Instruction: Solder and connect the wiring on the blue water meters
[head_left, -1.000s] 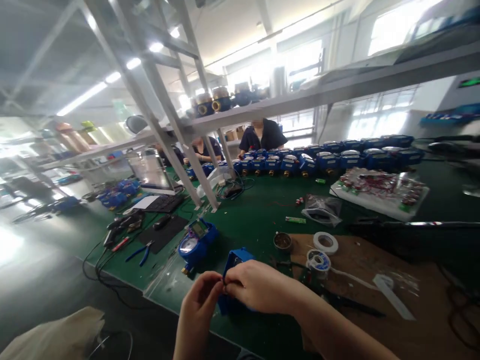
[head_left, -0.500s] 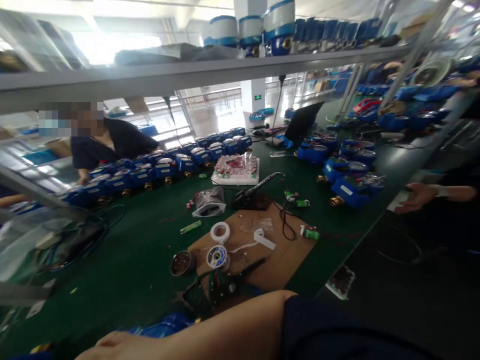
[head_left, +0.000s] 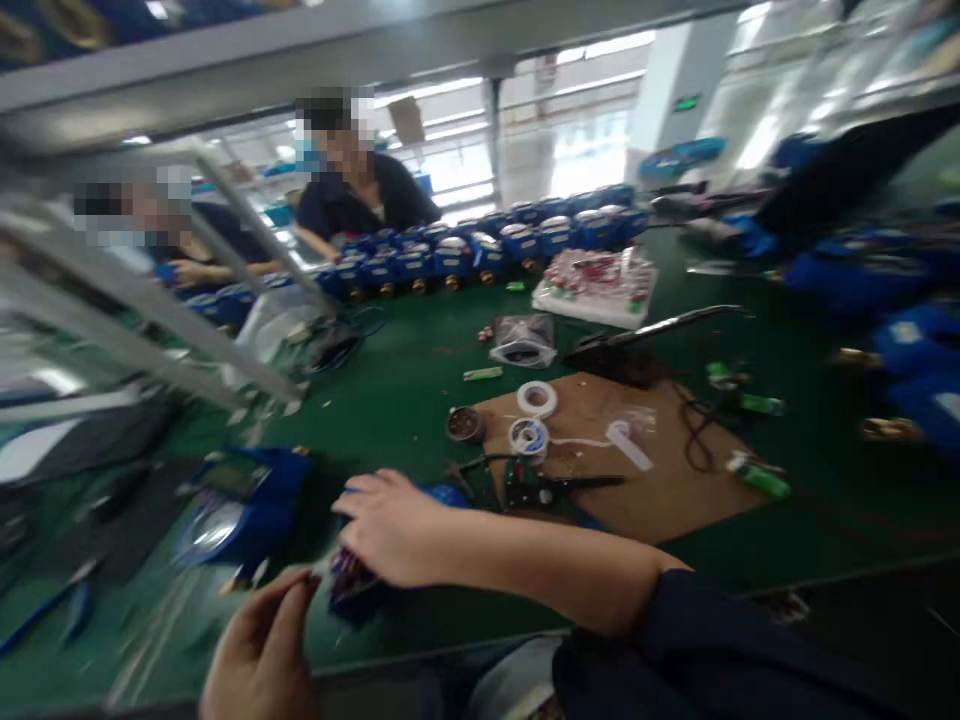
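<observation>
Two hands are held over the green bench (head_left: 390, 400), on the near left side of a brown sheet (head_left: 690, 500). By the right hand (head_left: 397, 530), set nearer the sheet, a blue casing (head_left: 360, 600) with coloured wires (head_left: 349, 566) is partly covered; the fingers are bent over the casing, but whether it is gripped cannot be told. By the left hand (head_left: 262, 640), farther from the sheet, thumb and forefinger are brought together in a narrow pinch; whether anything is held there cannot be told.

Farther left of the sheet, a blue meter (head_left: 281, 495) is laid, and blue-handled pliers (head_left: 77, 610) are placed farther out still. On the sheet's left part, white tape (head_left: 523, 400) and a spool (head_left: 529, 437) are set; a round tin (head_left: 465, 425) is stood at its left edge. Beyond the sheet, a plastic bag (head_left: 523, 342) is laid, and blue meters (head_left: 450, 262) are lined up in rows. Behind those rows, two co-workers (head_left: 375, 195) are seen.
</observation>
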